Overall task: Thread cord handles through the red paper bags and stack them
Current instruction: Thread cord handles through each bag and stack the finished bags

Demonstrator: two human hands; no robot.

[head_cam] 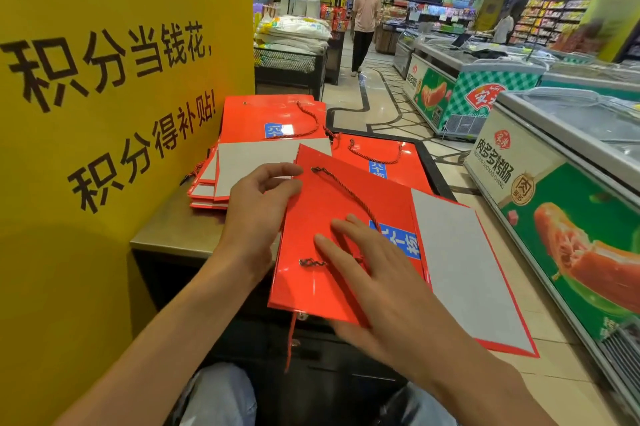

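A: Where's the red paper bag (346, 235) right now?

B: Flat, under the right hand (374, 273), whose straight fingers press on its face. The left hand (256, 207) pinches its far-left edge, thumb on top, fingers curled beneath.

A: And the cord handle (349, 198)?

B: Looped across the bag, from an eyelet just beyond the left thumb to a knotted end just left of the right fingertips. A loose cord tail (291, 342) dangles below the near edge.

A: What could go wrong?

B: The near edge seems to overhang the metal counter (166, 235); lifting the right palm may let the glossy bag slide off. That tail could snag. The stack of finished bags (273, 120), beyond the left fingers, looks uneven, so a careless drop might topple it.
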